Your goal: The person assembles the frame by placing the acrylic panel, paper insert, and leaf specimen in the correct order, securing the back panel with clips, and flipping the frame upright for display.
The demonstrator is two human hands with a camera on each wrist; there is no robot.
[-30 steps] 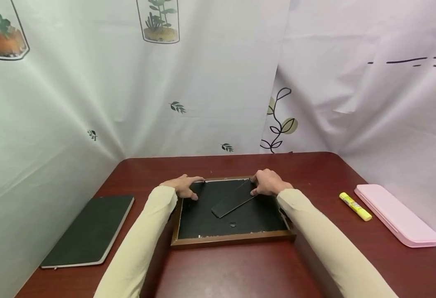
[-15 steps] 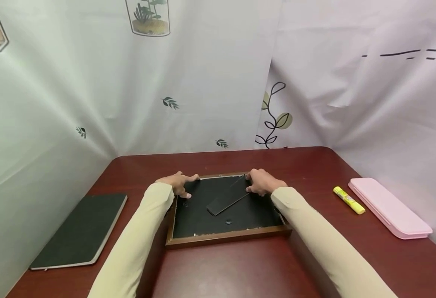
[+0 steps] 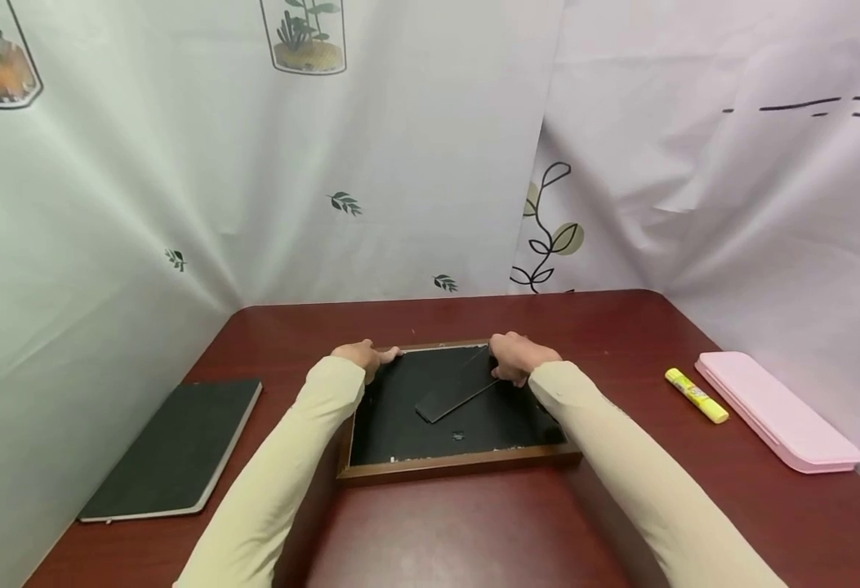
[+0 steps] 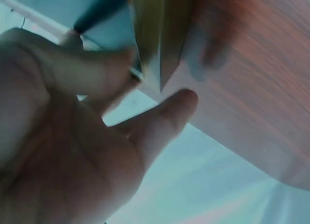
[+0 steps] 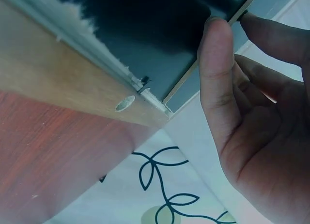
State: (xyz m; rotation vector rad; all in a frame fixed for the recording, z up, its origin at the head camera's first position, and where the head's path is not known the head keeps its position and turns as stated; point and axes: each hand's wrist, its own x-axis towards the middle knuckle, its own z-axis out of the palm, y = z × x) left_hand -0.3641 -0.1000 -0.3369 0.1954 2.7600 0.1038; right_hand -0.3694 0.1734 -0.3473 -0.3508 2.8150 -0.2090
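Observation:
A wooden picture frame [image 3: 466, 465] lies face down on the table, its black backing board [image 3: 393, 429] facing up with a flat stand leg [image 3: 453, 394] slanting across it. At the far left corner is my left hand [image 3: 359, 357]; the left wrist view has its spread fingers around the frame's corner [image 4: 157, 45]. My right hand [image 3: 519, 358] is at the far right part, over the upper end of the leg. In the right wrist view its thumb [image 5: 216, 59] presses the board near the edge, and the forefinger touches a small dark tab [image 5: 242, 15].
A black notebook [image 3: 176, 449] lies on the left of the dark red table [image 3: 459, 535]. Toward the right are a yellow tube-shaped stick [image 3: 697, 395] and a pink case [image 3: 778, 410]. White printed cloth [image 3: 437, 147] hangs around the back and sides.
My left hand has shifted right along the far edge and turned, so its thumb no longer shows over the board in the head view. The right hand stays at its place; the head view swayed slightly.

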